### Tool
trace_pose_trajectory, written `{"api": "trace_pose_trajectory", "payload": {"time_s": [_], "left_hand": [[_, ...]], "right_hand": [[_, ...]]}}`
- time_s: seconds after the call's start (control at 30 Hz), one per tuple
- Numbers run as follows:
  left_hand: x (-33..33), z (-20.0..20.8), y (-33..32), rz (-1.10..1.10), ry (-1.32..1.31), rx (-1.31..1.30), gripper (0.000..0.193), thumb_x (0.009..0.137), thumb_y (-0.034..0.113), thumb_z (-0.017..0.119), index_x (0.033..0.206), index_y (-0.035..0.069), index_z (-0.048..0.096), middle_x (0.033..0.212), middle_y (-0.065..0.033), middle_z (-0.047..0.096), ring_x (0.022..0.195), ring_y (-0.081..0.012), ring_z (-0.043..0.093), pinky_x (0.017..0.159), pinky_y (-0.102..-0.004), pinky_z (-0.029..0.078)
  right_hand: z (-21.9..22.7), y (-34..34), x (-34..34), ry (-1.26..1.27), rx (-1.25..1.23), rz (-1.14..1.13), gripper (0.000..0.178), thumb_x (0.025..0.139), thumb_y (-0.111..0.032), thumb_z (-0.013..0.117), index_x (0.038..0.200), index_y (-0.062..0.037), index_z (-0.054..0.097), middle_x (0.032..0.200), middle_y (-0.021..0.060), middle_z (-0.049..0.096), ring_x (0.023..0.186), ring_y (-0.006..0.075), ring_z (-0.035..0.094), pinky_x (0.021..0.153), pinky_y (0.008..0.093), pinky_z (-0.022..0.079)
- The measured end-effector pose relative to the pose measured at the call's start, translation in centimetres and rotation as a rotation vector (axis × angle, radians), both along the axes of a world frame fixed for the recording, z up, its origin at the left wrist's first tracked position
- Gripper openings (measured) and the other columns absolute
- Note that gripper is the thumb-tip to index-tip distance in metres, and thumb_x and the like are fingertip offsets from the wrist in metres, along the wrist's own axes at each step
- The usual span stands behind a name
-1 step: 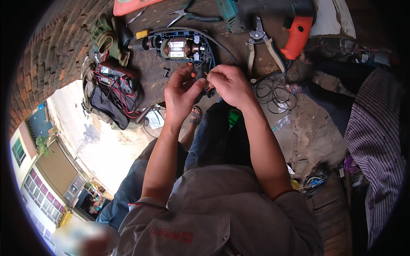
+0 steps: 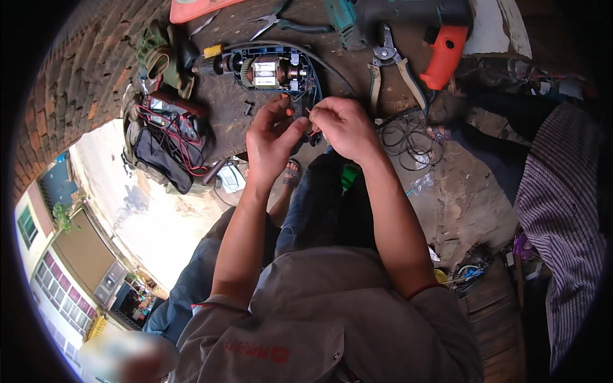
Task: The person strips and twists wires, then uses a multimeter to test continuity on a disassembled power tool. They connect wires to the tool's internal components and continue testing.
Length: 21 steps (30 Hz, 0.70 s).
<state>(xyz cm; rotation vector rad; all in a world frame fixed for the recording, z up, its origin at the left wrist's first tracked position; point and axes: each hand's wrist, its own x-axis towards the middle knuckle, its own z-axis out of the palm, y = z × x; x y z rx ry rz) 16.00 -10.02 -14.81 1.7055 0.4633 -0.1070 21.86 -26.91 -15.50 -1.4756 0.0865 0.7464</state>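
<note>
A power drill with its blue housing opened lies at the far side of the wooden bench, its motor (image 2: 267, 73) and copper windings bared. Just on the near side of it, my left hand (image 2: 273, 135) is closed, thumb toward the fingers, with a small orange piece (image 2: 289, 112) beside the fingertips. What it grips is hidden. My right hand (image 2: 345, 127) pinches a thin red wire-like piece (image 2: 313, 133) close to the left thumb. The drill's black cord (image 2: 319, 62) curves over the housing toward the right wrist.
Wire strippers (image 2: 384, 54) and a teal-and-black power tool with a red handle (image 2: 444, 57) lie at the far right. Long-nose pliers (image 2: 274, 22) rest at the back. A tool bag (image 2: 163, 153) with red leads sits left. Another person's legs (image 2: 498, 137) are at right, near coiled cable (image 2: 408, 137).
</note>
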Motion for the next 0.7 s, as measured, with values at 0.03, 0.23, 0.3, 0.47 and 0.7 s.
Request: {"api": "trace_pose_trajectory", "payload": {"time_s": [0.03, 0.23, 0.3, 0.47, 0.7], "left_hand": [[0.00, 0.01, -0.03, 0.001, -0.002, -0.001, 0.050, 0.087, 0.001, 0.078, 0.131, -0.010, 0.056, 0.116, -0.0134, 0.063, 0.102, -0.0159, 0.065, 0.091, -0.0301, 0.057], [-0.12, -0.03, 0.05, 0.027, 0.039, -0.045, 0.050, 0.087, 0.001, 0.079, 0.130, -0.009, 0.056, 0.118, -0.0133, 0.063, 0.104, -0.0163, 0.066, 0.092, -0.0307, 0.057], [-0.15, -0.23, 0.01, 0.023, 0.035, -0.050, 0.051, 0.089, 0.000, 0.076, 0.135, -0.008, 0.055, 0.115, -0.0088, 0.062, 0.103, -0.0143, 0.064, 0.092, -0.0292, 0.056], [-0.22, -0.35, -0.01, 0.018, 0.025, -0.037, 0.051, 0.089, 0.000, 0.077, 0.135, -0.008, 0.055, 0.119, -0.0091, 0.062, 0.105, -0.0146, 0.064, 0.093, -0.0299, 0.056], [-0.17, -0.48, 0.04, 0.013, 0.024, -0.031, 0.052, 0.089, 0.000, 0.076, 0.135, -0.008, 0.054, 0.120, -0.0097, 0.061, 0.106, -0.0148, 0.064, 0.094, -0.0299, 0.056]], "right_hand": [[-0.06, 0.05, -0.02, -0.019, -0.016, 0.007, 0.025, 0.094, -0.019, 0.062, 0.092, 0.0046, 0.070, 0.074, 0.0074, 0.068, 0.068, 0.0120, 0.062, 0.062, 0.0299, 0.048], [0.18, 0.14, 0.30, -0.032, -0.072, 0.050, 0.025, 0.094, -0.019, 0.063, 0.090, 0.0040, 0.070, 0.075, 0.0044, 0.068, 0.068, 0.0091, 0.059, 0.062, 0.0275, 0.046], [0.11, 0.18, 0.35, -0.029, -0.077, 0.048, 0.025, 0.094, -0.019, 0.063, 0.090, 0.0042, 0.070, 0.075, 0.0045, 0.068, 0.068, 0.0091, 0.059, 0.062, 0.0274, 0.046], [-0.32, 0.42, 0.21, -0.009, -0.094, 0.036, 0.025, 0.093, -0.020, 0.064, 0.090, 0.0043, 0.070, 0.075, 0.0044, 0.068, 0.068, 0.0091, 0.059, 0.061, 0.0275, 0.046], [0.11, 0.49, 0.50, 0.014, -0.121, 0.048, 0.024, 0.092, -0.019, 0.064, 0.090, 0.0044, 0.070, 0.074, 0.0035, 0.068, 0.066, 0.0080, 0.058, 0.059, 0.0268, 0.045]]}}
